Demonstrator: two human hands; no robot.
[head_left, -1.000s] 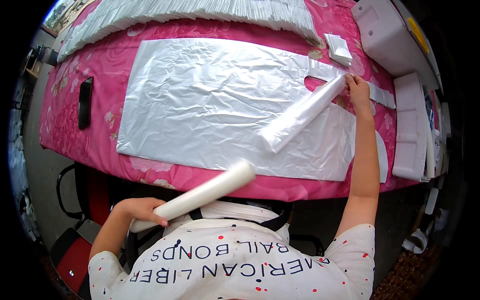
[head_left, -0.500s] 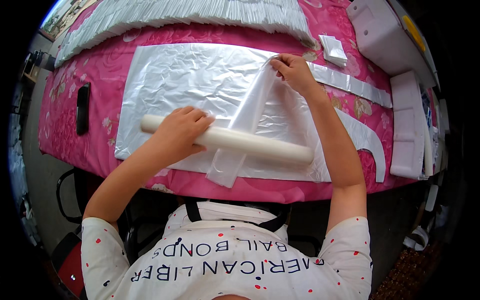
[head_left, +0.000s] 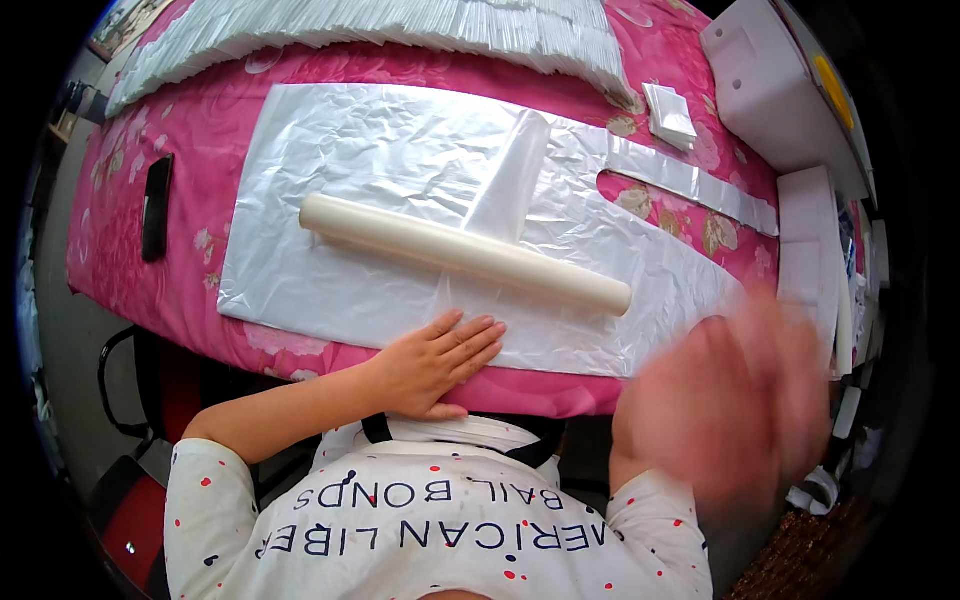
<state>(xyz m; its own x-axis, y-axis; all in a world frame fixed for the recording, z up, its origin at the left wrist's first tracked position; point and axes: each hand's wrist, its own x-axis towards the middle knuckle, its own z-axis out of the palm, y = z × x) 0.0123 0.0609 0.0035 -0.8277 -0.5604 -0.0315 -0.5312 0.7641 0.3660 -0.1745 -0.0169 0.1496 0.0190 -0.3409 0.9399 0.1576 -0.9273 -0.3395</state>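
A large sheet of white plastic film, shaped like a vest-type carrier bag (head_left: pixel 350 130), is spread on the table with its two handle strips toward the right. Across its middle lies a long off-white cylinder (head_left: pixel 470 255), slanting down to the right. A narrow folded strip of film (head_left: pixel 508 180) runs beneath the cylinder and shows on its far side. My left hand (head_left: pixel 440 362) rests flat, fingers stretched, at the film's near edge, just below the cylinder and apart from it. My right hand (head_left: pixel 730 390) is raised at the right, so smeared by motion that its fingers are unclear.
A pink flowered cloth (head_left: pixel 110 240) covers the table. Long rows of folded white plastic (head_left: pixel 400 22) line the far side, with a small folded stack (head_left: pixel 670 115) nearby. White foam boxes (head_left: pixel 765 75) stand at the right. A slim black object (head_left: pixel 157 207) lies at the left.
My left hand has let go of the cylinder and moved to the near edge. My right hand has released the folded strip's far end and swung right and nearer. The cylinder now lies still.
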